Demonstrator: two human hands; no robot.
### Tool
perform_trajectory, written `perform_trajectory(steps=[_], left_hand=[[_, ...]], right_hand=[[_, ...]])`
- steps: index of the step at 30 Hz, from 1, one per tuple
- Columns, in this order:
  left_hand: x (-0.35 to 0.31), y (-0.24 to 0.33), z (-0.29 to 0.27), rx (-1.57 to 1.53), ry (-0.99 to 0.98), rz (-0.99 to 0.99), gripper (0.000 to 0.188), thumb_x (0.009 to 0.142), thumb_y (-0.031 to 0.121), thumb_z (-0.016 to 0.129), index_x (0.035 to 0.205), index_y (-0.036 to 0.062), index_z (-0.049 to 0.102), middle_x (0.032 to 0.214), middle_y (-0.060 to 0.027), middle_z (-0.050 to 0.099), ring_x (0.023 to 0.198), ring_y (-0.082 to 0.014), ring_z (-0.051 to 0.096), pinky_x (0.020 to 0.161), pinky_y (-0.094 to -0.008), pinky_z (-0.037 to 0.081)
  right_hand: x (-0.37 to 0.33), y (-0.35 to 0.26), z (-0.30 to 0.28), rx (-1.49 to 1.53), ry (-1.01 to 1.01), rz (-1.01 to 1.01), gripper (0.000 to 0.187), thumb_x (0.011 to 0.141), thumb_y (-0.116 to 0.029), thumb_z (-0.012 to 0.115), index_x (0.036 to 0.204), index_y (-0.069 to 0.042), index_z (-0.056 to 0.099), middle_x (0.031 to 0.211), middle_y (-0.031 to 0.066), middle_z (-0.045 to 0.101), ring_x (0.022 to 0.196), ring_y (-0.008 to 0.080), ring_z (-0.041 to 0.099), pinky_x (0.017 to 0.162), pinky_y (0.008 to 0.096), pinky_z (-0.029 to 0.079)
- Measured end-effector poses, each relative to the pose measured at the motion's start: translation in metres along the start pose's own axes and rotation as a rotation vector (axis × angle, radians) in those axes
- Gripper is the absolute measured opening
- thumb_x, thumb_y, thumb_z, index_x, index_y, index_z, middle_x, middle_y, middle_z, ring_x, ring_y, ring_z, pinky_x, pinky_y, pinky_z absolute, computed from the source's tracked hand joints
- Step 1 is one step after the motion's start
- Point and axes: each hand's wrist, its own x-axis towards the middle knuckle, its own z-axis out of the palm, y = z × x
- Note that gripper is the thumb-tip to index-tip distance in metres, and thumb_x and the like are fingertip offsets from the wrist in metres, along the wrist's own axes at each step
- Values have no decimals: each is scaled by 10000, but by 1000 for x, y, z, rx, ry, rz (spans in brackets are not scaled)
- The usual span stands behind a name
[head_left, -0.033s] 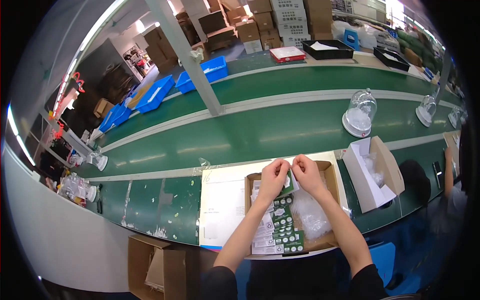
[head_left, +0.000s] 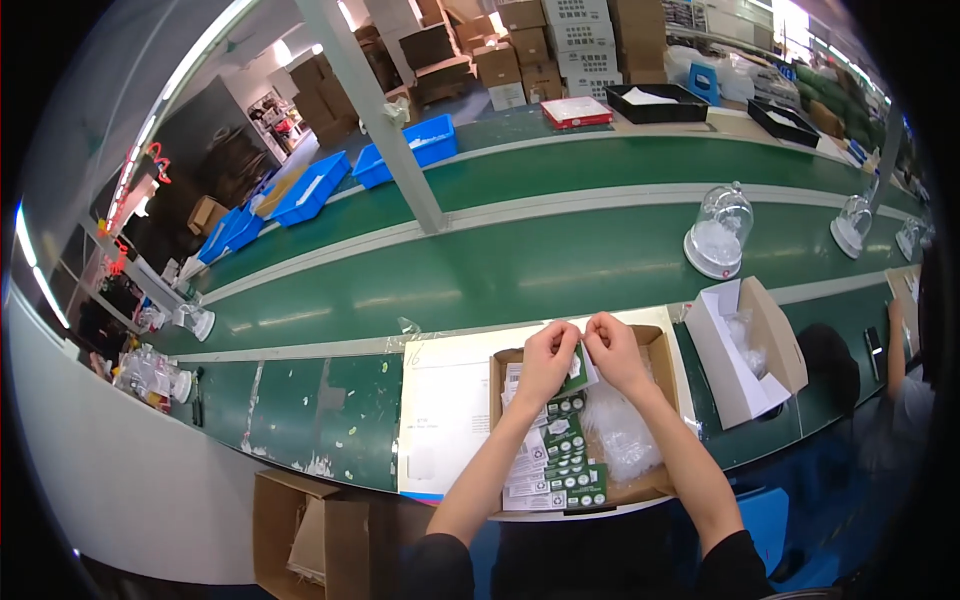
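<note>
Over the tray's (head_left: 660, 345) far edge, we pinch one small bag (head_left: 582, 352) between left hand (head_left: 548, 358) and right hand (head_left: 612, 352); green cards (head_left: 570, 450) already stacked, loose bags (head_left: 622, 435) left.

A long green conveyor belt (head_left: 520, 270) carries clear domes (head_left: 718, 232). Blue bins (head_left: 318, 186) sit along its far edge, black trays (head_left: 668, 103) beyond, stacked cartons (head_left: 520, 50) behind.

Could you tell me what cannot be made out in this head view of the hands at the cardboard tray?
- The small piece pinched between the left hand and right hand: fingers cover most of it.
- Print on the green cards: too small.
- Contents of the clear bags in the cardboard tray: blurred by glare.
- The person at the right edge: cut off by the rim.
</note>
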Motion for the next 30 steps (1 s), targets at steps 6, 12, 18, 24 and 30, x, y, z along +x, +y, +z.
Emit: perform_trajectory(steps=[6, 12, 18, 24, 30], left_hand=[[-2, 1, 0, -11, 9, -2, 194, 928, 137, 553, 832, -23, 608, 657, 23, 557, 595, -27, 477, 521, -195, 373], [0, 1, 1, -34, 16, 25, 150, 920, 98, 568, 843, -24, 610, 683, 20, 593, 611, -18, 506, 530, -182, 392], [0, 6, 3, 49, 8, 47, 169, 922, 117, 563, 850, -26, 616, 653, 23, 575, 583, -24, 479, 512, -195, 376], [-2, 8, 9, 105, 93, 81, 161, 904, 103, 565, 831, -30, 618, 579, -34, 546, 538, -54, 470, 486, -241, 377], [11, 46, 11, 280, 8, 193, 122, 891, 77, 566, 868, -31, 619, 636, -67, 598, 568, -84, 532, 518, -249, 416]], right_hand=[[-1, 6, -1, -64, 3, -53, 74, 850, -42, 539, 795, 1, 516, 603, 11, 525, 538, 46, 477, 465, 218, 377], [2, 7, 2, -95, 48, -74, 74, 843, -46, 541, 792, 2, 517, 605, 13, 527, 539, 50, 480, 467, 220, 380], [7, 4, 3, -139, 164, -135, 86, 817, -67, 554, 783, 3, 517, 586, 42, 535, 514, 86, 501, 471, 250, 393], [14, -31, -1, -365, 125, -233, 140, 771, -144, 601, 781, -19, 538, 596, 119, 572, 528, 250, 577, 503, 345, 440], [23, -77, -26, -541, 15, -375, 158, 755, -175, 603, 788, -28, 556, 644, 141, 613, 600, 318, 614, 556, 390, 481]])
